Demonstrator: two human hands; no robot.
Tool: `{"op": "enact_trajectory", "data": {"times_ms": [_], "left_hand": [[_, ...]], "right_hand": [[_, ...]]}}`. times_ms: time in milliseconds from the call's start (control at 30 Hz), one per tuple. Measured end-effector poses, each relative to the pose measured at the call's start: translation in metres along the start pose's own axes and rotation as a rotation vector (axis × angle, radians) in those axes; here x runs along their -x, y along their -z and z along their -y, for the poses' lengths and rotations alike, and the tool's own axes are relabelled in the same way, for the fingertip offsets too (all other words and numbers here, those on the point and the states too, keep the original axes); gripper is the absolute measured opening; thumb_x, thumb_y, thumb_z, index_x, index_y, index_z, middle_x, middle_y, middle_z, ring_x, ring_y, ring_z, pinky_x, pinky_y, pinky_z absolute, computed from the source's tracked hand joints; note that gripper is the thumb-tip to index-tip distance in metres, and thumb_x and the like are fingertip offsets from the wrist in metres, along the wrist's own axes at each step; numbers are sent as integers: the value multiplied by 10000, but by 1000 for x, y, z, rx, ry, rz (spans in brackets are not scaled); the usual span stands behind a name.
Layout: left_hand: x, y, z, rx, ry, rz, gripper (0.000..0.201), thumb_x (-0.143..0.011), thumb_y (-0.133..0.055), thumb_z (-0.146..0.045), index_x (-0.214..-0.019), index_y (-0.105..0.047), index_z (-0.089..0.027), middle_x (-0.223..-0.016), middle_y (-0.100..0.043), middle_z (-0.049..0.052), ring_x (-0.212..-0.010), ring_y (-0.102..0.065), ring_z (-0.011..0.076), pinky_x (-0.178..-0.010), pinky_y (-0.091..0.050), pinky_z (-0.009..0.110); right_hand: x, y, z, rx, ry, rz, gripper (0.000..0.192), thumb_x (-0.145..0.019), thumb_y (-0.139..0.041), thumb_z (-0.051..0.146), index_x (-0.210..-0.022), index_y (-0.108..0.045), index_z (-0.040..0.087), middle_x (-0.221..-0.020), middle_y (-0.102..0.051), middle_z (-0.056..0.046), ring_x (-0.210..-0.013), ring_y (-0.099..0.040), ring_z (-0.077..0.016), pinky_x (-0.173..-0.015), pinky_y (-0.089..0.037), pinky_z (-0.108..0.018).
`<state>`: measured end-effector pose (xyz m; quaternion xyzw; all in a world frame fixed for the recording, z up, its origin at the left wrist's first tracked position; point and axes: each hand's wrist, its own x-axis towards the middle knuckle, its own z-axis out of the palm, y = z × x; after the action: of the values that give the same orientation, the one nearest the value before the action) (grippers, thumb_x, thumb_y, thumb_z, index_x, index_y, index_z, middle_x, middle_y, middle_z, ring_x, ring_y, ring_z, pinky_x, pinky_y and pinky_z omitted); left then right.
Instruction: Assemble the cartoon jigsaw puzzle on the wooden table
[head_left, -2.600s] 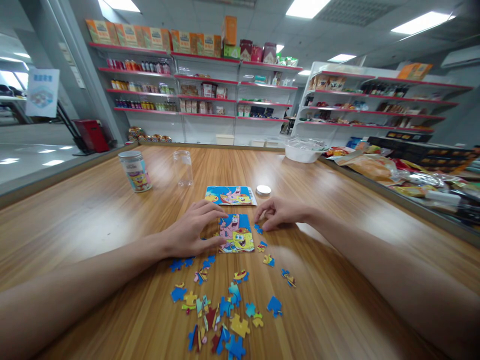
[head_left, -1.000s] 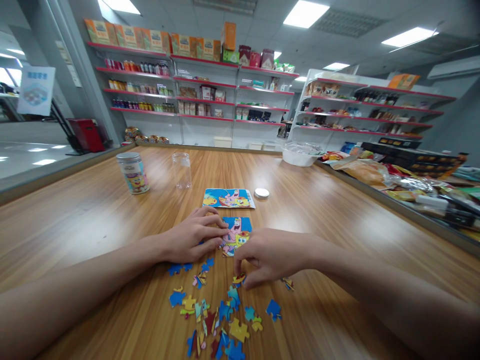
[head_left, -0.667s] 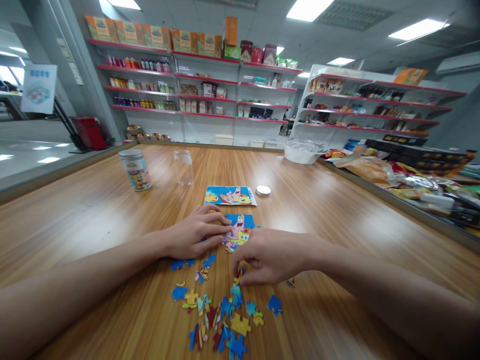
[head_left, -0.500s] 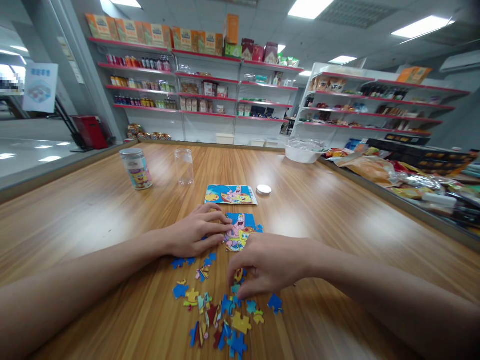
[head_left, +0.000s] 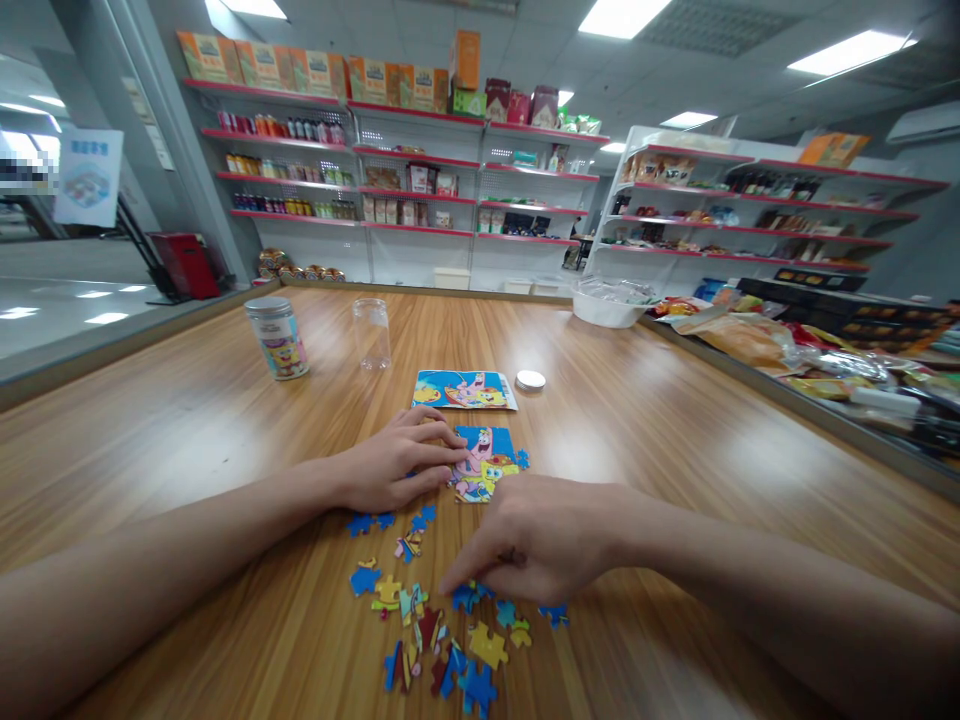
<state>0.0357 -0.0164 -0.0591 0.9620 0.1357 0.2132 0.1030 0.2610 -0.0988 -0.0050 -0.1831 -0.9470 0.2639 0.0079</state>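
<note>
The left hand [head_left: 394,468] lay flat, fingers spread, pinning the part-built colourful cartoon jigsaw panel [head_left: 484,470] on the wooden bench [head_left: 187,420]. At five o'clock from it, the right hand [head_left: 536,540] pressed loosely curled fingertips onto scattered loose cardboard pieces [head_left: 442,640], gripping nothing visibly. Selecting seemed underway; next called for pinching one matching piece.

The right hand [head_left: 536,540] covered part of the scattered blue and yellow loose puzzle pieces [head_left: 442,640], so whether its fingertips pinched one could not be told. The left hand [head_left: 397,465] hid the left edge of the partly assembled cartoon puzzle [head_left: 484,470]. Both forearms ran off the picture's lower corners, and a patch at the far left was blurred out.
</note>
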Motion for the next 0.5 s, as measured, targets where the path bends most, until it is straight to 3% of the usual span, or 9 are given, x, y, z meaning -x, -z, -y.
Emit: {"op": "enact_trajectory", "data": {"times_ms": [133, 267, 367, 500], "left_hand": [[-1, 0, 1, 23, -4, -12, 276, -996, -506, -257, -1236, -640, -228, -1245, -618, 89, -1175, -473, 270, -1061, -363, 483], [0, -1, 2, 47, 9, -13, 270, -1000, -497, -248, -1225, -646, -241, -1250, -615, 82, -1174, -480, 261, -1060, -366, 471], [0, -1, 2, 48, 28, -15, 271, -1003, -486, -244, -1215, -655, -248, -1255, -606, 82, -1173, -482, 262, -1051, -378, 468], [-1, 0, 0, 51, 29, -87, 265, -995, -488, -235, -1190, -668, -240, -1220, -608, 90, -1146, -508, 254, -1024, -398, 452]], "right_hand": [[-1, -6, -1, 105, 11, -3, 496, -767, -571, 53, -1196, -694, 269, -741, -731, -6, -505, -481, -113, -491, -318, -237], [-3, -12, 1, 165, 41, -81, 494, -758, -565, 76, -1201, -690, 257, -732, -723, -18, -556, -542, -137, -509, -332, -247], [-4, -16, 3, 172, 65, -57, 519, -780, -566, 95, -1256, -648, 285, -707, -709, -7, -567, -566, -145, -519, -349, -246], [-4, -21, -2, 205, 79, -119, 484, -767, -532, 94, -1197, -683, 253, -734, -718, -22, -582, -580, -149, -514, -345, -253]]}}
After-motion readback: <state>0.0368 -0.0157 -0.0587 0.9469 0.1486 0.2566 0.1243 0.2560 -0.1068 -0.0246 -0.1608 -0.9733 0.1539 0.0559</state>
